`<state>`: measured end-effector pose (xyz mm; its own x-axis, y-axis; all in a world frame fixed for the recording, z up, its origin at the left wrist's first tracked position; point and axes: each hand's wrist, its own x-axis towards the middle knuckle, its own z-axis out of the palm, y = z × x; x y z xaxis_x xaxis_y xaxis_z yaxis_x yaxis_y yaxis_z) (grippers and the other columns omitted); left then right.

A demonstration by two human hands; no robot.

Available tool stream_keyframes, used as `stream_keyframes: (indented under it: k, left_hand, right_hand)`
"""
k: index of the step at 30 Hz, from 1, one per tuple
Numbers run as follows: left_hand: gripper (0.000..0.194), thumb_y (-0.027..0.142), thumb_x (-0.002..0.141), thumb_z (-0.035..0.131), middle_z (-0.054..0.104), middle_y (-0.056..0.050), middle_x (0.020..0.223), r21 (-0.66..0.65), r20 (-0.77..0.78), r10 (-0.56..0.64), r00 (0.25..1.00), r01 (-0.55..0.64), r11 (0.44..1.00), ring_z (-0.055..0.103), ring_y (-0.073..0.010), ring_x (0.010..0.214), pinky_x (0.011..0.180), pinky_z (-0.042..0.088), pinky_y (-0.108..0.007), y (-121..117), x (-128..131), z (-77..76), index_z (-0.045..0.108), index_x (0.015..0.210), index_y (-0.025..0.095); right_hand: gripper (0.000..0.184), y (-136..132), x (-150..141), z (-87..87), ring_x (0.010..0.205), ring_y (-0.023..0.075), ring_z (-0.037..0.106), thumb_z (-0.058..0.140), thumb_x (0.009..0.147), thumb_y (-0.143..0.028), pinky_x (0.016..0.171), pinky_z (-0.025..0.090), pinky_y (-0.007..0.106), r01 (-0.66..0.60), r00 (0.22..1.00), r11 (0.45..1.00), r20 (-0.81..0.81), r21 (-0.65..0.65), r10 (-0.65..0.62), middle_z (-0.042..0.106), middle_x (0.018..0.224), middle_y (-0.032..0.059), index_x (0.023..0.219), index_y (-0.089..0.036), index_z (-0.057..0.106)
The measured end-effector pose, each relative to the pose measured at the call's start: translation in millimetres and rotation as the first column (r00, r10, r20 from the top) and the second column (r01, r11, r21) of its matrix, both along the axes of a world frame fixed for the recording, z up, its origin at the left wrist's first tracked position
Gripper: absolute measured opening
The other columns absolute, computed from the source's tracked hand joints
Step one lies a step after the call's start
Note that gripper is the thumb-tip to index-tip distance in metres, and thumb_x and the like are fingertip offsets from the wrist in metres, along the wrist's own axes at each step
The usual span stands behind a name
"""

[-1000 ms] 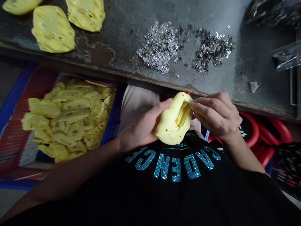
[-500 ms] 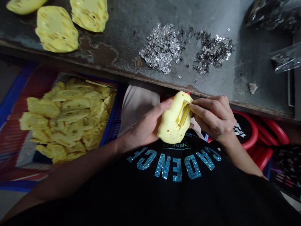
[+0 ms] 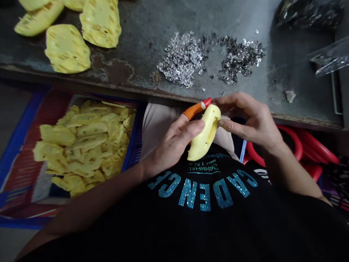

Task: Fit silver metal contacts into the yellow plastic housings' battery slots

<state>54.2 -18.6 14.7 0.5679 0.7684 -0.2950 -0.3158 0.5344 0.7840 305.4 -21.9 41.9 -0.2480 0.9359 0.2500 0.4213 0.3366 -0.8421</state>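
Note:
A pale yellow plastic shell with a slot-like battery compartment is tilted on its side above my lap. My left hand grips it, thumb on the near face and fingers behind; one finger wears orange and red covers. On the shell's right, my right hand has its fingers stretched apart, with the thumb tip at the compartment's edge. Whether the thumb presses on the shell I cannot tell. Small shiny metal contact pieces lie heaped on the metal bench beyond my hands.
Several yellow shells rest on the bench at the far left. A blue and red crate below holds many yellow parts. Bags of metal pieces sit at the far right. Red rings lie under the bench edge.
The shell has turned from showing its back to lying edge-on. My right hand has gone from a pinch at the compartment to spread fingers. The left hand's covered finger now shows.

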Motion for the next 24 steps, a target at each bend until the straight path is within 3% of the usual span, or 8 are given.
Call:
stream_keyframes:
  k: [2, 5, 11, 17, 19, 21, 22, 24]
  left_hand:
    - [0.065, 0.05, 0.11, 0.081, 0.085, -0.003, 0.136, 0.103, -0.043, -0.018, 0.999, 0.022, 0.994, 0.083, -0.0247, 0.11, 0.084, 0.065, -0.03, -1.4, -5.0, -1.1, 0.062, 0.17, 0.036]
    - [0.061, 0.049, 0.112, 0.08, 0.086, -0.004, 0.132, 0.246, -0.108, -0.045, 0.993, 0.071, 0.967, 0.079, -0.019, 0.092, 0.072, 0.058, -0.027, -4.2, -14.2, -0.5, 0.066, 0.17, 0.035]
    - [0.064, 0.039, 0.102, 0.092, 0.086, -0.005, 0.131, 0.47, -0.359, 0.001, 0.933, 0.18, 0.864, 0.08, -0.0239, 0.109, 0.096, 0.062, -0.032, -5.2, -29.1, 3.0, 0.075, 0.163, 0.03]
    - [0.059, 0.039, 0.1, 0.095, 0.085, -0.004, 0.133, 0.503, -0.407, -0.019, 0.913, 0.241, 0.83, 0.078, -0.0224, 0.111, 0.1, 0.061, -0.031, 1.7, -34.7, -5.5, 0.078, 0.155, 0.033]
    - [0.057, 0.047, 0.103, 0.091, 0.083, -0.007, 0.138, 0.475, -0.368, -0.091, 0.925, 0.271, 0.837, 0.079, -0.0249, 0.115, 0.097, 0.063, -0.032, 6.5, -41.0, -10.5, 0.076, 0.157, 0.033]
    - [0.054, 0.054, 0.112, 0.076, 0.082, -0.009, 0.145, 0.46, -0.311, -0.164, 0.936, 0.3, 0.836, 0.08, -0.027, 0.112, 0.091, 0.066, -0.034, 14.3, -48.3, -14.3, 0.073, 0.161, 0.033]
    - [0.052, 0.054, 0.115, 0.07, 0.082, -0.01, 0.146, 0.482, -0.306, -0.168, 0.937, 0.305, 0.821, 0.081, -0.0272, 0.109, 0.089, 0.068, -0.036, 19.4, -51.3, -15.5, 0.072, 0.162, 0.033]
    - [0.05, 0.046, 0.113, 0.074, 0.083, -0.009, 0.146, 0.571, -0.364, -0.134, 0.922, 0.335, 0.749, 0.082, -0.0286, 0.108, 0.091, 0.07, -0.039, 30.9, -54.1, -16.6, 0.075, 0.161, 0.034]
  right_hand:
    - [0.036, 3.8, -0.6, 2.3, 0.102, 0.0214, 0.078, 0.092, 0.1, -0.039, 0.089, 0.064, 0.037, -0.048, 0.999, 0.995, -0.003, -0.086, 0.048, 0.084, 0.12, 0.0034, 0.132, -0.027, 0.082]
    - [0.024, 3.8, -6.3, -3.9, 0.091, 0.0166, 0.074, 0.09, 0.097, -0.028, 0.084, 0.062, 0.033, -0.022, 0.998, 0.998, -0.057, -0.052, 0.019, 0.082, 0.11, -0.0004, 0.119, -0.027, 0.081]
    - [0.024, -6.5, -18.5, -29.1, 0.089, 0.0158, 0.077, 0.092, 0.096, -0.035, 0.084, 0.065, 0.031, 0.095, 0.969, 0.995, -0.23, 0.012, -0.09, 0.083, 0.105, -0.001, 0.114, -0.026, 0.078]
    - [0.027, -19.3, -26.1, -46.1, 0.089, 0.0168, 0.078, 0.093, 0.092, -0.032, 0.085, 0.065, 0.033, 0.231, 0.946, 0.971, -0.246, 0.06, -0.21, 0.084, 0.105, 0.0006, 0.116, -0.026, 0.082]
    - [0.028, -18.8, -26.6, -50.1, 0.086, 0.0149, 0.078, 0.096, 0.089, -0.03, 0.083, 0.065, 0.03, 0.236, 0.913, 0.971, -0.333, -0.039, -0.236, 0.085, 0.102, -0.0006, 0.113, -0.026, 0.083]
    - [0.03, -15.4, -26.4, -53.0, 0.084, 0.0125, 0.078, 0.1, 0.085, -0.028, 0.082, 0.065, 0.026, 0.193, 0.833, 0.956, -0.478, -0.223, -0.279, 0.085, 0.098, -0.0025, 0.108, -0.026, 0.082]
    - [0.032, -13.1, -26.8, -54.3, 0.083, 0.0115, 0.077, 0.103, 0.082, -0.028, 0.081, 0.065, 0.024, 0.138, 0.779, 0.936, -0.548, -0.324, -0.305, 0.084, 0.095, -0.0034, 0.106, -0.026, 0.082]
    - [0.035, -8.9, -30.1, -57.7, 0.08, 0.0104, 0.077, 0.106, 0.079, -0.029, 0.076, 0.065, 0.021, -0.026, 0.686, 0.872, -0.643, -0.49, -0.34, 0.084, 0.091, -0.0044, 0.102, -0.026, 0.081]
